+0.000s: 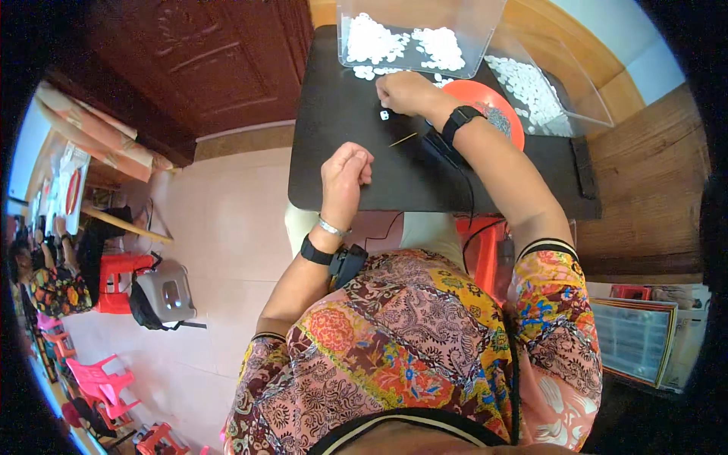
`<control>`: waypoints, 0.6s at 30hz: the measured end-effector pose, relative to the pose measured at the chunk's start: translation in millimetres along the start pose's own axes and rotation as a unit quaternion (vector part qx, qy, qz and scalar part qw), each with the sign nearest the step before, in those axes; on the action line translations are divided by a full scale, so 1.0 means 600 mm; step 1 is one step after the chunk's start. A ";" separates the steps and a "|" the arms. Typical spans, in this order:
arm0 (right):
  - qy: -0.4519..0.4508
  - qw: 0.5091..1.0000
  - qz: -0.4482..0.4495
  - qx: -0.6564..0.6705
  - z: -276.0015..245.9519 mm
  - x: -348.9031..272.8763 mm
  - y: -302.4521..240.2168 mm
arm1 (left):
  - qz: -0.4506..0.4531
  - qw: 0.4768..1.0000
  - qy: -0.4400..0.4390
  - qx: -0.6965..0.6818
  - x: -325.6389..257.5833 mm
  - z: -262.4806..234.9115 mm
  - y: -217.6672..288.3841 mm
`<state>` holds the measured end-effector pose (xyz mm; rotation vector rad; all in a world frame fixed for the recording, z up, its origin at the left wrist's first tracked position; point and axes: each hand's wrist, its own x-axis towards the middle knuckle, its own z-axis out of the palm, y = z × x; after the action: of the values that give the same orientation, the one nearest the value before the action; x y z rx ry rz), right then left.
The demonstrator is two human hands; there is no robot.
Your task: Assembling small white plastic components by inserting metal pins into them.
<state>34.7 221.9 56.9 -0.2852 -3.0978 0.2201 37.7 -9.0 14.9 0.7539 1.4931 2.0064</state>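
My right hand reaches to the far part of the black table, with its fingers curled down beside loose white pieces. Whatever is between those fingertips is hidden. Just below them lies a small white piece with dark marks. My left hand is closed over the near left of the table, thumb against the curled fingers, and I cannot make out anything in it. A thin yellowish stick lies between my hands. Under my right wrist sits an orange plate with small grey metal parts.
A see-through plastic bin with white pieces stands at the far edge; another see-through bin with more lies at right. A dark device with a cable is near my right wrist. Pink chairs and a person are at left.
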 end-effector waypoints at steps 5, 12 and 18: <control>0.042 0.998 -0.016 0.042 0.004 -0.009 0.002 | -0.002 1.000 0.001 -0.012 -0.003 0.005 -0.001; -0.010 0.825 0.028 0.565 -0.042 -0.088 -0.102 | -0.006 1.000 0.024 -0.008 -0.004 0.005 0.001; 0.029 0.730 0.042 0.682 0.027 -0.141 -0.140 | 0.025 0.999 -0.021 -0.043 -0.001 0.001 -0.008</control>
<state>101.9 122.6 52.2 -0.3039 -1.9915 2.1522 39.1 -7.7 10.7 0.7987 1.3681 2.0645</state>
